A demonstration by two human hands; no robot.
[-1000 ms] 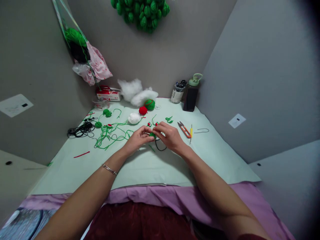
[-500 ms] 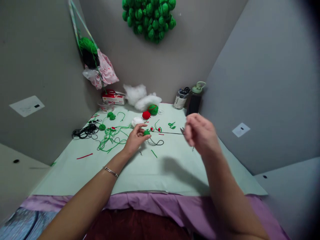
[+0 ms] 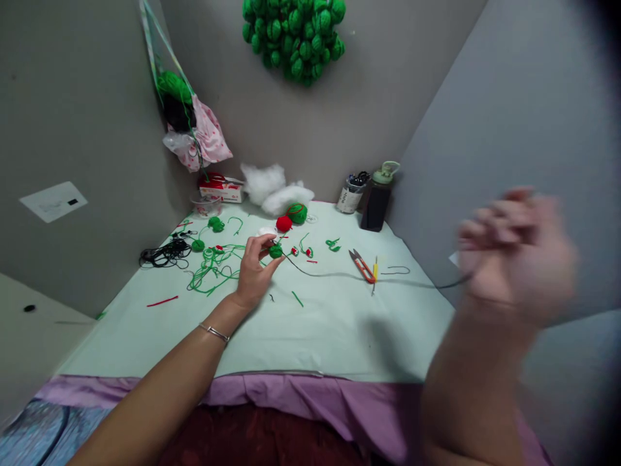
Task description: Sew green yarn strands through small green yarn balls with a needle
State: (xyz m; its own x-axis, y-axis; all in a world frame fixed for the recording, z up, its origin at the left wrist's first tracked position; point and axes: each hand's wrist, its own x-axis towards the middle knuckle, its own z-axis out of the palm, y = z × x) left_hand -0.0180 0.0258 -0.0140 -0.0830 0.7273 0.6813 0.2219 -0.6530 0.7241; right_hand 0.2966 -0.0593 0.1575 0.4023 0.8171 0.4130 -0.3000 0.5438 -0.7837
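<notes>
Between its thumb and fingers, my left hand (image 3: 255, 268) pinches a small green yarn ball (image 3: 275, 251) just above the tabletop. A strand of black yarn (image 3: 334, 276) leaves this ball and runs rightward in a slack curve to my right hand (image 3: 519, 252). That hand is raised at the far right, closed and smeared by motion. The strand enters it near the heel of the palm; whether a needle is in the fingers is hidden. Small red, white and green pieces (image 3: 309, 252) lie right of the left hand.
Orange-handled thread snips (image 3: 363, 266) and a yellow-handled crochet hook (image 3: 375, 270) lie right of centre. Loose green yarn (image 3: 208, 275) and a black yarn tangle (image 3: 165, 254) spread leftward. White stuffing (image 3: 276, 191), a jar (image 3: 350, 196) and a bottle (image 3: 377, 200) stand along the back wall.
My right hand has swung far to the right, drawing the black yarn out; its loop beside the ball is gone. My left hand has shifted slightly left with the ball.
</notes>
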